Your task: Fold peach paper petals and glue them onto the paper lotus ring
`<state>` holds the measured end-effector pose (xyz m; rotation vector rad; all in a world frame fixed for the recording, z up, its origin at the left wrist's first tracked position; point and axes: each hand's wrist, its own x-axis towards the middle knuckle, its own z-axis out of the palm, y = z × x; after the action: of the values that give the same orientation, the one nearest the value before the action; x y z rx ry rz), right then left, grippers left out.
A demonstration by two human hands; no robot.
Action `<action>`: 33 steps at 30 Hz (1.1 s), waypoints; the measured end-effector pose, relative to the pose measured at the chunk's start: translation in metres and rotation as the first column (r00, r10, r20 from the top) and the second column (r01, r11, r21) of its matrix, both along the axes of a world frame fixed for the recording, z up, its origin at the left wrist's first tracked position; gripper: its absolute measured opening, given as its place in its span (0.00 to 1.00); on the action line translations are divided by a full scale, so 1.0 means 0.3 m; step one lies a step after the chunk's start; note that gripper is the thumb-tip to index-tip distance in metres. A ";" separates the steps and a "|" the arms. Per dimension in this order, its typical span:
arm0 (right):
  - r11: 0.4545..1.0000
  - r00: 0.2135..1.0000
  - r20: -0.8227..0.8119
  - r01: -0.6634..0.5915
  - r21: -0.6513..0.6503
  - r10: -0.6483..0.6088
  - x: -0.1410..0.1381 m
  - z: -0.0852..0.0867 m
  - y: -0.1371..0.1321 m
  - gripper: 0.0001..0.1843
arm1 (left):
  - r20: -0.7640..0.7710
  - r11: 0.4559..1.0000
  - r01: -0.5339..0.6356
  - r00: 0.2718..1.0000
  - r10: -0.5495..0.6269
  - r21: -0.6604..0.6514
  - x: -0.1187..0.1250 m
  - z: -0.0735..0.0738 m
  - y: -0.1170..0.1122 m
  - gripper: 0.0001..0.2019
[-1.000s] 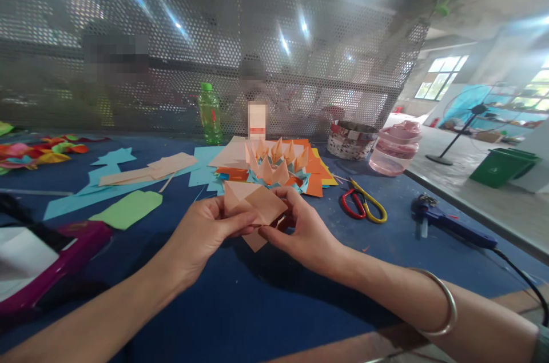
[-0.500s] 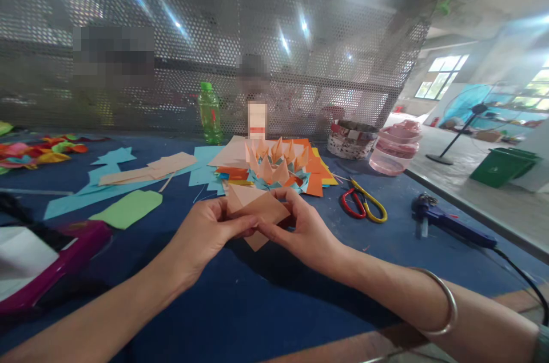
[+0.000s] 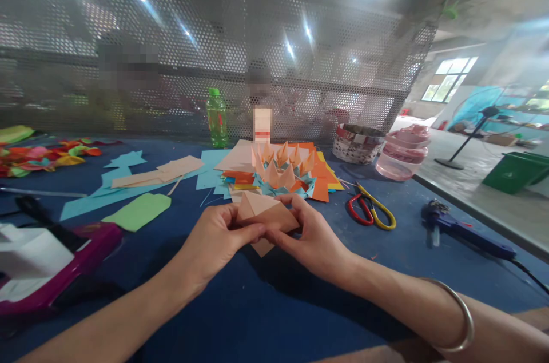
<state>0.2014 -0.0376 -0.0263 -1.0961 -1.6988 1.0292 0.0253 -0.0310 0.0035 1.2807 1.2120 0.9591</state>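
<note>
A peach sheet of folded paper [image 3: 270,211] is held up between both hands above the blue table, one pointed corner hanging below the thumbs. My left hand [image 3: 223,231] pinches its left side, thumb in front and fingers behind. On the right side, my right hand [image 3: 306,231] grips it the same way, and the two thumb tips nearly meet at the fold. Just behind the hands stands a folded paper flower [image 3: 283,171] with peach points and a light blue base. Stacked coloured paper [image 3: 321,180] lies under and around it.
Red-and-yellow-handled scissors [image 3: 372,208] and a blue glue gun [image 3: 467,231] lie to the right. Behind them stand a woven basket [image 3: 358,143] and a pink bottle [image 3: 403,154]. A green bottle [image 3: 217,120] stands at the back. Green paper [image 3: 139,211] and a magenta holder [image 3: 92,257] are left.
The view has shifted slightly, so everything sits a little further right and lower. Both hands still hold the peach paper, its upper flap now tilted slightly more towards the table.
</note>
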 end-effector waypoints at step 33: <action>0.997 0.988 -0.142 -0.060 -0.043 0.054 -0.004 0.012 0.007 0.18 | 0.109 0.995 0.082 0.991 -0.076 -0.057 -0.021 -0.008 0.016 0.18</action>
<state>0.2003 -0.0356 -0.0228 -0.9853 -1.6078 1.1607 0.0191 -0.0261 0.0010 1.2048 1.0918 0.9149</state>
